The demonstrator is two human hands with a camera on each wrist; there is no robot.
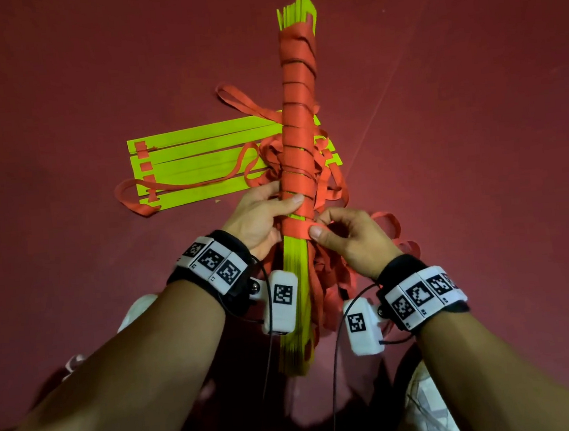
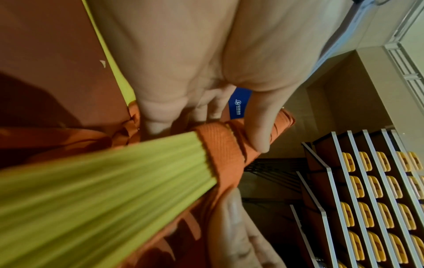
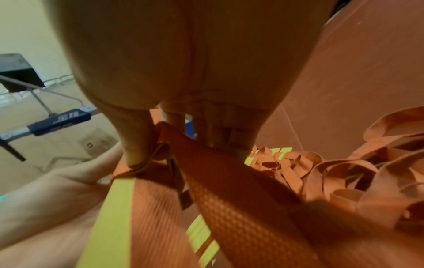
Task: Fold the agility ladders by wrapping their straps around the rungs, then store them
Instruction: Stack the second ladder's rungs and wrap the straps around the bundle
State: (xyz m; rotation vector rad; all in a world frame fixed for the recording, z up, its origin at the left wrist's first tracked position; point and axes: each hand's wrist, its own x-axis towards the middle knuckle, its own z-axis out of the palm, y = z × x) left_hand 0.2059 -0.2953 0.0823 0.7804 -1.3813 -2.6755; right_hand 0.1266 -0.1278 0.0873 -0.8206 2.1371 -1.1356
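The left hand (image 1: pixel 259 217) is clenching the bundle (image 1: pixel 300 152) of yellow rungs, thumb lying across the wrapped orange strap (image 1: pixel 296 229). The right hand (image 1: pixel 347 237) is pinching that strap at the lowest wrap. The bundle is pointing away above the red floor (image 1: pixel 472 95), where a second ladder (image 1: pixel 203 164) is lying flat amid loose strap.

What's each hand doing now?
Left hand: grips the strap-wrapped bundle of yellow-green rungs.
Right hand: pinches the orange woven strap.
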